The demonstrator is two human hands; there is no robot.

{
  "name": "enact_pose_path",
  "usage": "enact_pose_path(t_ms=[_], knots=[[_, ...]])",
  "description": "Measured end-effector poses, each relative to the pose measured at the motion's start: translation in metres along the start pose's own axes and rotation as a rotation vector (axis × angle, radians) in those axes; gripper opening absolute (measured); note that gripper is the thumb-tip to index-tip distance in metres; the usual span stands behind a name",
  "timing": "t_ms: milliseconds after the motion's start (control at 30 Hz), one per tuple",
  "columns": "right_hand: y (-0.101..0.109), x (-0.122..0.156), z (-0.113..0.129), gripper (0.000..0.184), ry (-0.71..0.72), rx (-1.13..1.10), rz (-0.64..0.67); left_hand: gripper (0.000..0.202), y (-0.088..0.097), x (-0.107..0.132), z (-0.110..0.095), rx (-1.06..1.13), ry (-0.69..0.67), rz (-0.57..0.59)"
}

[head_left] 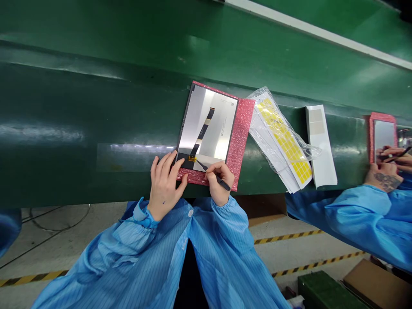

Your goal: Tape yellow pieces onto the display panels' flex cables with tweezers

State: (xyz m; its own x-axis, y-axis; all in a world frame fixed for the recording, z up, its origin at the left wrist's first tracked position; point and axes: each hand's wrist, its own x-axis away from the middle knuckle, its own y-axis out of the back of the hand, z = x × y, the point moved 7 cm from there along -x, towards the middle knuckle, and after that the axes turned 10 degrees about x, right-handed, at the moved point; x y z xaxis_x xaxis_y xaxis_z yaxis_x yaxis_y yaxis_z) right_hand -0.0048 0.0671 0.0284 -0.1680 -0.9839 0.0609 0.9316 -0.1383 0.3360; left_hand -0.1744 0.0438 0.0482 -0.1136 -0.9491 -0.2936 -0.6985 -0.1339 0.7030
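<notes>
A flat display panel [207, 124] with a mirror-like silver back lies on a pink bubble-wrap pouch [246, 128], tilted on the green belt. A black and gold ribbon cable [202, 133] runs diagonally across its back and ends at a small yellow-taped connector [192, 159]. My left hand [164, 184] rests with spread fingers on the panel's lower left corner, holding nothing. My right hand [219, 182] grips a slim black pointed tool [215, 177], possibly tweezers, whose tip reaches the connector area.
To the right lie a plastic bag of yellow label sheets [285, 137] and a white card box [320, 146]. A co-worker's tattooed hands [384, 171] work on another panel in pink wrap [382, 137] at the right edge. Below the green conveyor belt [96, 98] is a floor with striped tape.
</notes>
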Motion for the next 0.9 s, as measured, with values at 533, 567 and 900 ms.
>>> enact_pose_path(t_ms=[533, 567, 900], knots=[[-0.001, 0.000, -0.001, 0.005, 0.005, -0.003, 0.012, 0.042, -0.004, -0.002, -0.007, -0.121, -0.048, 0.066], [-0.001, 0.000, -0.001, 0.005, 0.007, -0.003, 0.012, 0.039, -0.003, -0.002, -0.007, -0.117, -0.053, 0.054], [-0.002, 0.000, 0.004, 0.007, 0.016, 0.014, 0.001, 0.053, -0.013, -0.009, -0.015, -0.138, -0.050, 0.116]])
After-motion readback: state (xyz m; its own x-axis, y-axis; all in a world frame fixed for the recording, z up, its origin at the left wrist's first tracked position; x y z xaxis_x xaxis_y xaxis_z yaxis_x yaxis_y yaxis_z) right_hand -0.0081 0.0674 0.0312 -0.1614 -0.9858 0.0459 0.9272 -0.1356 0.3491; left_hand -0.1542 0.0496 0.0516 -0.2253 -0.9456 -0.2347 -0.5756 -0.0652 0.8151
